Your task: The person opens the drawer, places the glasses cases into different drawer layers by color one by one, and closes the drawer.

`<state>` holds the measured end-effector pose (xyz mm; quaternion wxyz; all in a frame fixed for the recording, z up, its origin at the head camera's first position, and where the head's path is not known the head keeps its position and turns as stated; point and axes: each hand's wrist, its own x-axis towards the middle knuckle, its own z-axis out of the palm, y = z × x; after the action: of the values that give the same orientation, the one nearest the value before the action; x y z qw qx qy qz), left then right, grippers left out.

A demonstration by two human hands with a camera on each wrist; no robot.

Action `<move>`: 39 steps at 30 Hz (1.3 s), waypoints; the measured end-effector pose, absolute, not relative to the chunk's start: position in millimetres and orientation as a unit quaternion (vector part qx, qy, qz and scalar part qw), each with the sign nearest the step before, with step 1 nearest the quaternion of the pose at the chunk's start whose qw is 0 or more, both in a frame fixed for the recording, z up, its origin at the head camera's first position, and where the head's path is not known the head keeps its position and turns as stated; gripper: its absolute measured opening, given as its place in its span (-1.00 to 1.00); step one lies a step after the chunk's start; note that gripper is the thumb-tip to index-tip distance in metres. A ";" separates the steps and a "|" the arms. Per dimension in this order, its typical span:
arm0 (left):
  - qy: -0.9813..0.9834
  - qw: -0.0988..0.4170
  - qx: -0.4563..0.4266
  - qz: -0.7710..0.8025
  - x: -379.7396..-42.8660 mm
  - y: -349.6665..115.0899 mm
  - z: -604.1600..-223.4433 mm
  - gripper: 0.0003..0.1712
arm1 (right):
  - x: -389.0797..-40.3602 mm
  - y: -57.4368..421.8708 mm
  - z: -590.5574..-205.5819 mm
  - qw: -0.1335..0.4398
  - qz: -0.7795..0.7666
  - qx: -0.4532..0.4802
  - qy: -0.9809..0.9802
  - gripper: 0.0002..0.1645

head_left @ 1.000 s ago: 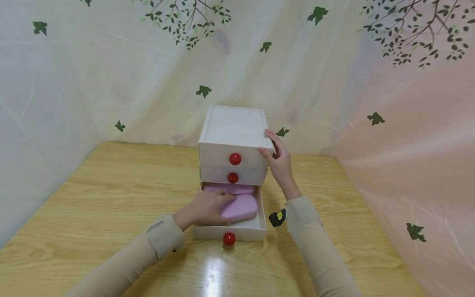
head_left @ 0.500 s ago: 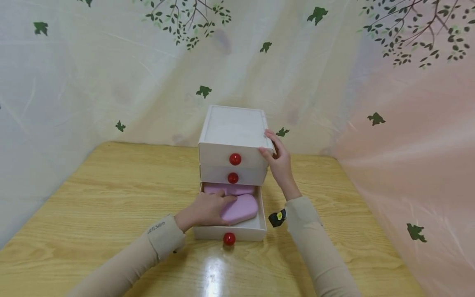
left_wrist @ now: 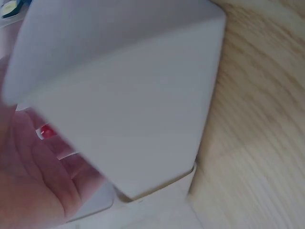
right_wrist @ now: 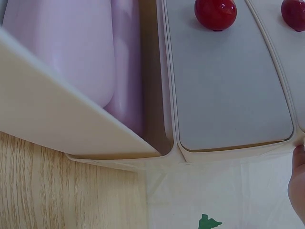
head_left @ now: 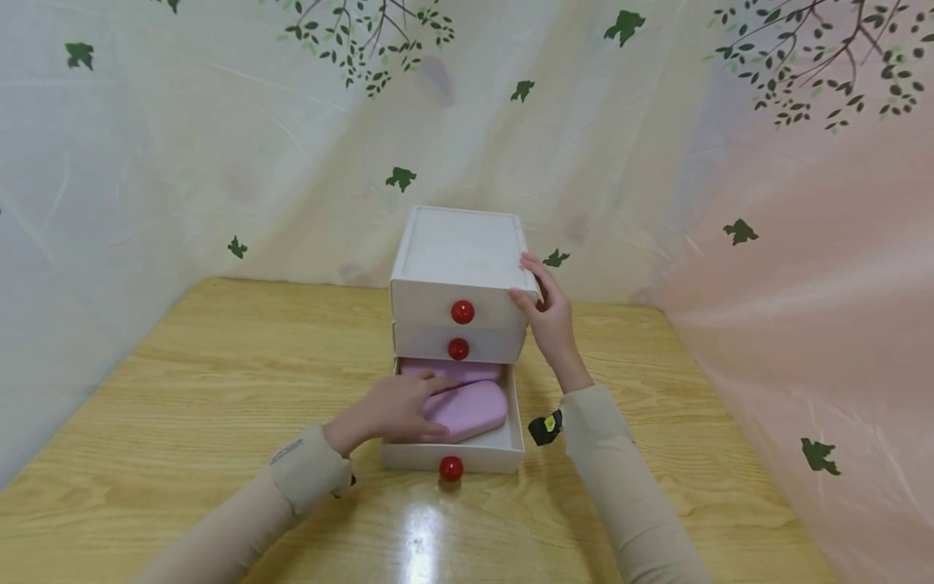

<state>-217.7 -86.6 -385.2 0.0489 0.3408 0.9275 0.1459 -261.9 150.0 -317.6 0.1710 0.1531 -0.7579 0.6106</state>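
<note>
A white drawer unit with red ball knobs stands on the table, its bottom drawer pulled out. Inside lie two pinkish-purple cases with rounded ends: the front case and the rear case. Over the left end of the front case is my left hand, fingers spread along its far side and thumb at its near side. My right hand holds the unit's upper right corner, thumb at the front edge and fingers along the side. In the right wrist view, the front case overlaps the rear case.
The wooden table spreads around the unit. A pale curtain with leaf prints hangs behind, and a pink sheet is at the right. Two upper drawers, the top drawer and the middle drawer, are pushed in.
My left hand has slid left and its fingers have loosened, uncovering more of the front case. The right hand and the drawer unit have stayed in place.
</note>
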 end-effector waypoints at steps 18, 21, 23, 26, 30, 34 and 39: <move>0.852 0.028 0.390 0.348 -180.1 -104.7 -365.5 -0.49 | -259.5 148.8 -314.5 0.166 0.605 0.145 -0.765 -0.36; 0.824 0.061 0.391 0.405 -176.5 -102.9 -369.3 -0.56 | -259.4 148.6 -314.5 0.166 0.603 0.145 -0.767 -0.36; 0.807 0.081 0.391 0.434 -173.9 -102.0 -372.1 -0.62 | -259.5 148.7 -314.6 0.167 0.602 0.145 -0.767 -0.36; 0.791 0.101 0.391 0.461 -169.4 -101.0 -375.8 -0.70 | -259.6 149.2 -315.2 0.168 0.604 0.147 -0.765 -0.36; 0.779 0.130 0.366 0.492 -163.8 -99.9 -378.8 -0.75 | -259.7 149.9 -315.6 0.170 0.605 0.147 -0.764 -0.36; 0.769 0.170 0.322 0.526 -156.1 -98.7 -381.3 -0.75 | -259.7 150.2 -316.3 0.169 0.604 0.147 -0.765 -0.36; 0.750 0.208 0.261 0.571 -143.8 -95.7 -386.4 -0.74 | -260.7 149.7 -317.0 0.168 0.606 0.149 -0.763 -0.36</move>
<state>-143.8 -95.7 -386.4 0.2077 0.2611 0.7501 0.5710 -260.7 149.7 -317.0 0.1678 0.1493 -0.7633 0.6057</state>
